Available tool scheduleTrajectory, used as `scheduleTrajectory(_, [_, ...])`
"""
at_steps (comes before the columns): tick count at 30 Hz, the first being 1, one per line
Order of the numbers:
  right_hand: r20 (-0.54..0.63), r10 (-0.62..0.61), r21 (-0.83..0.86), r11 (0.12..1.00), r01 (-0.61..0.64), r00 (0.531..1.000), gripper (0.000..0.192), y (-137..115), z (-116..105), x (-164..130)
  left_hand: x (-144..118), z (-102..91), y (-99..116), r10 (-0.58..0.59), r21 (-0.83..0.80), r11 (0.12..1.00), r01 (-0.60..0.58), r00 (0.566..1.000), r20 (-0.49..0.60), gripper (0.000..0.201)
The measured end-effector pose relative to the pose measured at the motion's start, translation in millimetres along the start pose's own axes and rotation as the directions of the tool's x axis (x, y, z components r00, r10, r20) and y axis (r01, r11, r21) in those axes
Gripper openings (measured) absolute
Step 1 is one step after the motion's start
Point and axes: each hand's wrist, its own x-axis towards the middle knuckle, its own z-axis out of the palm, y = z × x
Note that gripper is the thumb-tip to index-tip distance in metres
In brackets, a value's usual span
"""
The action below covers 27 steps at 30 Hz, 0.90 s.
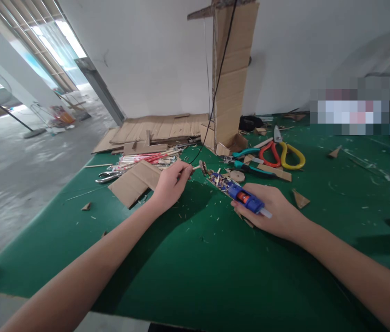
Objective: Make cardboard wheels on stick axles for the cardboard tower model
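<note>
My right hand (274, 210) grips a blue glue gun (236, 191) with a red trigger and a clear glue stick at its rear. Its nozzle points left toward my other hand. My left hand (170, 184) pinches a thin pale stick (195, 168) whose tip sits just beside the nozzle. Both hands hover low over the green table (198, 267), which is littered with small cardboard scraps. A black cord (215, 87) runs up from near the gun along a tall cardboard column (231, 74).
A folded cardboard piece (134, 182) and metal pliers (108, 176) lie left of my left hand, beside a pile of chopsticks (146, 159). Red and yellow-handled shears (283, 154), teal-handled cutters (250, 159) and a cardboard disc (237, 176) lie behind the gun. The table's left edge drops to a concrete floor.
</note>
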Motion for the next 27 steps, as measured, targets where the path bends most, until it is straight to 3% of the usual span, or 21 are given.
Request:
scheduleTrajectory(4, [-0.005,0.136,0.258,0.957,-0.130,0.991,0.026,-3.0,-0.9,-1.6,1.1,-2.5,-0.9,0.019,0.003,1.000,-0.019,0.999,0.044,0.027])
scheduleTrajectory(10, [0.062,0.379,0.520,0.777,-0.354,0.923,0.036,0.2,-0.9,-0.2,2.0,-3.9,-3.5,0.041,-0.033,0.999,-0.037,0.991,0.131,0.030])
scheduleTrajectory(16, [0.144,0.353,0.540,0.755,-0.372,0.925,0.032,-1.4,-2.1,3.1,2.2,-4.6,-2.2,0.037,-0.058,0.998,-0.028,0.986,0.163,0.029])
scheduleTrajectory(27, [0.156,0.304,0.545,0.767,-0.338,0.940,0.030,3.6,-1.2,3.4,2.1,-4.8,1.4,0.005,-0.058,0.998,0.005,0.985,0.175,0.030])
